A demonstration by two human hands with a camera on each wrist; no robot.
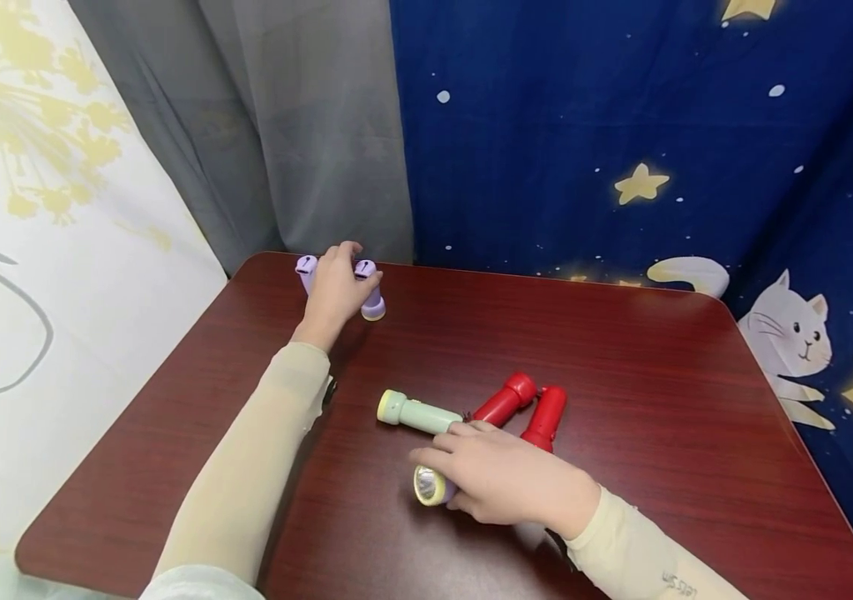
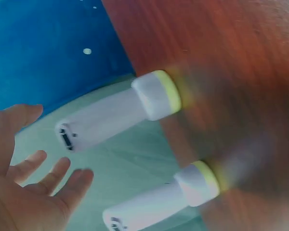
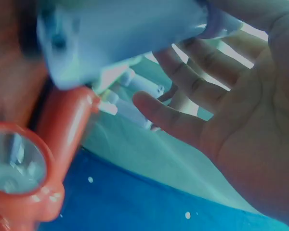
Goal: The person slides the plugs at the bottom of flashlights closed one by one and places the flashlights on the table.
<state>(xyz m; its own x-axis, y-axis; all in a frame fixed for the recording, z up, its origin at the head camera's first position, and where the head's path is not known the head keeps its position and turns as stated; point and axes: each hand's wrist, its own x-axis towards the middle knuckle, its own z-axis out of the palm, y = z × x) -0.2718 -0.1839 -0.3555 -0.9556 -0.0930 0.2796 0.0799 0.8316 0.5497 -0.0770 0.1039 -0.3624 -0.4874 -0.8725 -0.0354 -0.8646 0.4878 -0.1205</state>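
Observation:
Two pale purple flashlights stand on their yellow-rimmed heads near the table's far left corner, the nearer-right flashlight (image 1: 372, 302) beside the left-hand flashlight (image 2: 149, 204). My left hand (image 1: 336, 287) is at them; in the left wrist view its fingers are spread and apart from both. My right hand (image 1: 505, 471) pinches a third purple flashlight (image 1: 430, 485) near its yellow-rimmed head, with thumb and fingers on opposite sides. The right wrist view shows its blurred body (image 3: 120, 38) stretching away from the fingers.
Behind the right hand lie a pale green flashlight (image 1: 422, 415), a red flashlight (image 1: 503, 402) and another red flashlight (image 1: 546, 417), partly covered by that hand. The dark red table (image 1: 621, 350) meets grey and blue curtains along its far edge.

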